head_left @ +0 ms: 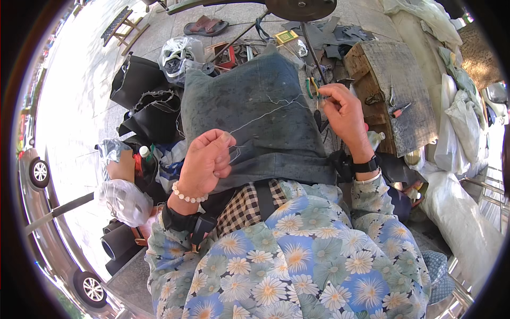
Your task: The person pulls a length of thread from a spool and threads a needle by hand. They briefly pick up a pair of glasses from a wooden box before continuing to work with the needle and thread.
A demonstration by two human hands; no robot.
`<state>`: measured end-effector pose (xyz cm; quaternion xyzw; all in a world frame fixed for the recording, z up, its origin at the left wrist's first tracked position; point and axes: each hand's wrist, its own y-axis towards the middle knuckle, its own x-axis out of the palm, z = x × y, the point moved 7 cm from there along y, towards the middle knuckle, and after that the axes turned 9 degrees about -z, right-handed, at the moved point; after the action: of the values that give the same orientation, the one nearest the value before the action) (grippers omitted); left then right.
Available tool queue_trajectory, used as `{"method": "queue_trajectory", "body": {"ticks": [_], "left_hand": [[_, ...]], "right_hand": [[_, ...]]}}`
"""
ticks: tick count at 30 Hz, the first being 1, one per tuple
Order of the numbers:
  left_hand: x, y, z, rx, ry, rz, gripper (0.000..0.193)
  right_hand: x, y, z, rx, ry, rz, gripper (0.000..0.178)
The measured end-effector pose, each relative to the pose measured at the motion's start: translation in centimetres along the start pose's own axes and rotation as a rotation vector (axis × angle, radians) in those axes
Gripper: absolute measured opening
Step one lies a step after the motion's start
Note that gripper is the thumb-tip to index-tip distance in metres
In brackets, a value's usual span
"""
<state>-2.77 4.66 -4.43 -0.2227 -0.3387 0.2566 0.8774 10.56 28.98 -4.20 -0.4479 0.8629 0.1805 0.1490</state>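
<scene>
My left hand (204, 162) is closed in a pinch on a thin white thread (260, 115), with a loose end curling below the fingers. From there the thread runs up and right across the dark apron cloth (239, 95) on my lap, towards my right hand (344, 112). That hand has its thumb and fingertips pressed together past the cloth's right edge; what they pinch is too small to make out. Right by those fingertips appears a tool with green and yellow handles (309, 86); I cannot tell whether it is held or lies behind.
A worn wooden box (406, 74) stands at right, with a red-handled tool (401, 110) on top. Black rolled material (135, 82) and plastic bags (125, 202) sit at left. A metal machine part (300, 8) rises ahead, near brown sandals (206, 25) and a low stool (119, 26).
</scene>
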Motion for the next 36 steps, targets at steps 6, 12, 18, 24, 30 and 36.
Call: {"method": "queue_trajectory", "body": {"ticks": [6, 12, 18, 24, 30, 36], "left_hand": [[1.3, 0.4, -1.3, -0.073, 0.121, -0.115, 0.016], [1.3, 0.7, -1.6, -0.096, 0.141, -0.086, 0.015], [1.3, 0.9, -1.2, 0.017, -0.109, -0.149, 0.017], [0.8, 0.6, -1.3, 0.024, -0.247, -0.161, 0.017], [0.8, 1.1, -1.2, 0.024, -0.271, -0.205, 0.017], [0.3, 1.1, -0.7, 0.071, -0.302, -0.191, 0.017]], "right_hand": [[1.6, 3.6, -3.3, -0.082, -0.047, -0.155, 0.013], [7.6, 4.4, -6.0, -0.242, -0.575, -0.368, 0.023], [7.3, 4.7, -4.4, -0.362, -0.545, -0.317, 0.015], [1.6, 5.8, 3.6, 0.34, 0.697, -0.219, 0.011], [-3.1, 5.5, 10.0, 0.402, 1.451, 0.087, 0.01], [-8.6, 5.1, 12.7, 0.227, 1.41, 0.351, 0.008]]}}
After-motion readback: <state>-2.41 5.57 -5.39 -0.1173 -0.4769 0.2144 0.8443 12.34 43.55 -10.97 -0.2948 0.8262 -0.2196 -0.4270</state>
